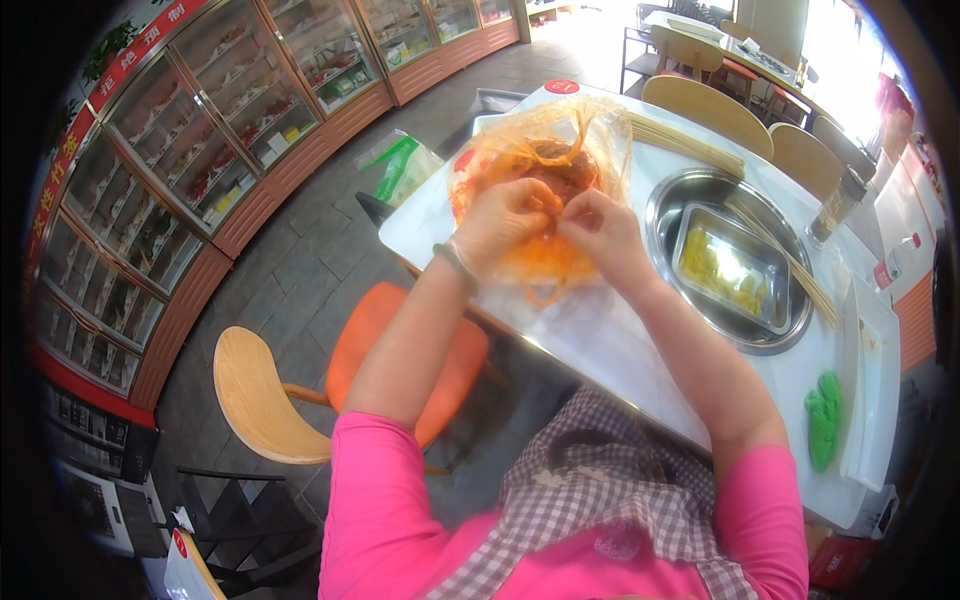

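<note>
Orange plastic bag (543,262), likely limp, slippery, best held by the loop (560,160) beyond left hand (513,218) and right hand (602,228), pinching what, can't tell!

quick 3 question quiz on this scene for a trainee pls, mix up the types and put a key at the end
1. Multiple choice: what sits inside the round metal bowl?
a) a green bundle
b) a rectangular tray
c) a bottle

2. True or false: the bracelet is worn on the person's right wrist.

3. Fill in the blank: the left hand and right hand come close together over a see-through plastic ____ with orange handles.

Key:
1. b
2. False, it is on the left.
3. bag
</note>
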`<move>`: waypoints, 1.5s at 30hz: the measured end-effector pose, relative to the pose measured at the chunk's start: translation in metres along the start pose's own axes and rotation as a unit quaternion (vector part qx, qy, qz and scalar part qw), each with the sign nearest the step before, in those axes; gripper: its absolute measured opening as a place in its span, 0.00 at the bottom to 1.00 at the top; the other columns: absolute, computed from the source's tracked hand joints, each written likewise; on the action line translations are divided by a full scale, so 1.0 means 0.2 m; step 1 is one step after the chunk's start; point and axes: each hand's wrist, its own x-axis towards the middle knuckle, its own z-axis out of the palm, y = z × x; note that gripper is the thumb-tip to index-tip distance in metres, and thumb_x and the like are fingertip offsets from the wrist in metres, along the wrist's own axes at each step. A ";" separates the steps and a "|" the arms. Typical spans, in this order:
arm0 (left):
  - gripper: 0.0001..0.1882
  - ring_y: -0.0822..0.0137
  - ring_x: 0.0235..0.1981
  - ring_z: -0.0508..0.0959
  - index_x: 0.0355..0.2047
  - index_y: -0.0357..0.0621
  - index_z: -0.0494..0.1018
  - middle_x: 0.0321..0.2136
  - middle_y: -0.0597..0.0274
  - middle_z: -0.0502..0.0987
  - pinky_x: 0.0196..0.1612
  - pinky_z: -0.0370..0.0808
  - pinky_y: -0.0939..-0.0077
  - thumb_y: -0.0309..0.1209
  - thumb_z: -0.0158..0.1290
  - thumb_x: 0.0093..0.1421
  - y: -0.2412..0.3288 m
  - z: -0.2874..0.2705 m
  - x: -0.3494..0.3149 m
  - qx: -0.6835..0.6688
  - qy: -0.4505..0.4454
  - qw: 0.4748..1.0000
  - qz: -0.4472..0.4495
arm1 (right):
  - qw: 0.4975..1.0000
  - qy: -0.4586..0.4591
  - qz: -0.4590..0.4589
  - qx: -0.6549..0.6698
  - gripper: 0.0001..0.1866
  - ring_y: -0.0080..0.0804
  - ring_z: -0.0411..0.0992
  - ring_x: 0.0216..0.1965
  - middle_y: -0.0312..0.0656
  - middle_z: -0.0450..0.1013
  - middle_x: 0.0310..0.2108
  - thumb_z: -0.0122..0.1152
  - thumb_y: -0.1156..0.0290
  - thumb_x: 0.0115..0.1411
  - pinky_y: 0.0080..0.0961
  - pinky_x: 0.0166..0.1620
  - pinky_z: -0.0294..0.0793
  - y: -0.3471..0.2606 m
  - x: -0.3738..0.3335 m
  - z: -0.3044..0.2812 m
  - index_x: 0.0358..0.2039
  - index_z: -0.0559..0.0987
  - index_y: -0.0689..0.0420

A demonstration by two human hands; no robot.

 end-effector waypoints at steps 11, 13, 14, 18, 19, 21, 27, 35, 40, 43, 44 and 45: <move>0.08 0.73 0.37 0.79 0.41 0.39 0.77 0.39 0.64 0.78 0.43 0.79 0.78 0.20 0.57 0.61 -0.04 -0.01 0.01 0.007 -0.001 1.000 0.010 | 0.997 -0.011 0.052 0.058 0.06 0.22 0.77 0.35 0.36 0.80 0.31 0.68 0.74 0.56 0.21 0.41 0.77 -0.01 0.01 -0.02 0.33 0.82 0.61; 0.08 0.73 0.37 0.79 0.40 0.39 0.77 0.38 0.64 0.78 0.43 0.78 0.78 0.19 0.57 0.60 -0.04 -0.02 0.01 0.014 -0.005 1.000 0.012 | 0.997 -0.012 0.055 0.060 0.06 0.22 0.77 0.35 0.36 0.80 0.31 0.69 0.74 0.55 0.21 0.41 0.77 -0.01 0.01 -0.02 0.33 0.82 0.61; 0.08 0.72 0.37 0.79 0.40 0.39 0.77 0.38 0.63 0.78 0.43 0.78 0.78 0.19 0.57 0.60 -0.04 -0.02 0.01 0.013 -0.011 1.000 0.010 | 0.997 -0.014 0.058 0.055 0.06 0.22 0.77 0.35 0.36 0.80 0.31 0.69 0.74 0.55 0.21 0.41 0.77 -0.01 0.01 -0.02 0.33 0.82 0.61; 0.09 0.72 0.38 0.79 0.41 0.39 0.77 0.38 0.63 0.78 0.44 0.78 0.77 0.20 0.58 0.59 -0.06 -0.04 0.01 0.018 -0.021 1.000 0.005 | 0.996 -0.022 0.067 0.048 0.05 0.22 0.77 0.35 0.36 0.80 0.31 0.69 0.75 0.55 0.21 0.41 0.76 -0.01 0.01 -0.02 0.32 0.82 0.60; 0.09 0.72 0.39 0.79 0.41 0.39 0.77 0.38 0.62 0.78 0.44 0.78 0.77 0.20 0.58 0.59 -0.05 -0.04 0.01 0.022 -0.022 1.000 0.005 | 0.996 -0.023 0.068 0.047 0.05 0.22 0.77 0.35 0.37 0.80 0.31 0.69 0.75 0.55 0.21 0.41 0.76 0.00 0.01 -0.02 0.32 0.82 0.60; 0.08 0.72 0.39 0.79 0.41 0.40 0.77 0.38 0.63 0.78 0.44 0.78 0.77 0.22 0.59 0.60 -0.02 -0.02 -0.01 0.005 -0.015 1.000 -0.019 | 0.997 -0.020 0.067 0.040 0.05 0.22 0.77 0.35 0.37 0.80 0.31 0.69 0.75 0.55 0.22 0.41 0.77 -0.01 0.01 -0.02 0.32 0.82 0.60; 0.08 0.74 0.38 0.79 0.40 0.40 0.77 0.36 0.65 0.78 0.43 0.78 0.78 0.28 0.61 0.62 0.03 0.01 -0.01 -0.040 0.000 0.998 -0.042 | 0.997 -0.012 0.066 0.028 0.06 0.23 0.77 0.35 0.37 0.80 0.31 0.69 0.75 0.55 0.22 0.41 0.77 -0.01 0.01 -0.02 0.33 0.82 0.60; 0.08 0.74 0.37 0.78 0.40 0.38 0.77 0.35 0.66 0.78 0.41 0.78 0.78 0.24 0.61 0.61 -0.01 0.00 0.00 -0.019 -0.005 1.000 -0.018 | 0.998 -0.010 0.059 0.034 0.07 0.22 0.77 0.36 0.37 0.80 0.32 0.68 0.75 0.55 0.22 0.42 0.77 0.00 0.01 -0.02 0.34 0.81 0.61; 0.09 0.73 0.37 0.79 0.42 0.37 0.77 0.36 0.65 0.79 0.41 0.78 0.77 0.23 0.60 0.61 -0.02 -0.01 0.01 -0.006 -0.007 1.000 -0.010 | 0.998 -0.001 0.047 0.040 0.07 0.23 0.77 0.36 0.38 0.80 0.33 0.66 0.76 0.57 0.22 0.43 0.77 0.00 0.01 -0.02 0.36 0.80 0.62; 0.10 0.73 0.36 0.79 0.44 0.37 0.77 0.37 0.63 0.79 0.41 0.79 0.77 0.23 0.59 0.62 -0.01 0.00 0.01 -0.026 -0.006 1.000 -0.015 | 0.999 0.039 0.001 0.016 0.07 0.24 0.77 0.37 0.39 0.80 0.35 0.64 0.76 0.58 0.23 0.43 0.78 -0.02 0.00 -0.02 0.38 0.80 0.62; 0.11 0.73 0.36 0.79 0.45 0.37 0.77 0.38 0.63 0.80 0.41 0.79 0.77 0.23 0.59 0.62 0.00 0.00 0.00 -0.026 -0.002 0.999 -0.023 | 0.999 0.048 -0.008 0.019 0.07 0.25 0.77 0.37 0.39 0.79 0.36 0.64 0.76 0.58 0.23 0.42 0.78 -0.04 -0.01 -0.03 0.38 0.80 0.62; 0.11 0.73 0.36 0.79 0.46 0.37 0.77 0.38 0.63 0.80 0.41 0.79 0.76 0.23 0.59 0.62 0.02 0.00 -0.01 -0.025 0.002 0.999 -0.031 | 0.998 0.056 -0.016 0.022 0.07 0.25 0.77 0.38 0.40 0.79 0.37 0.63 0.77 0.58 0.23 0.42 0.78 -0.06 -0.02 -0.05 0.38 0.80 0.62</move>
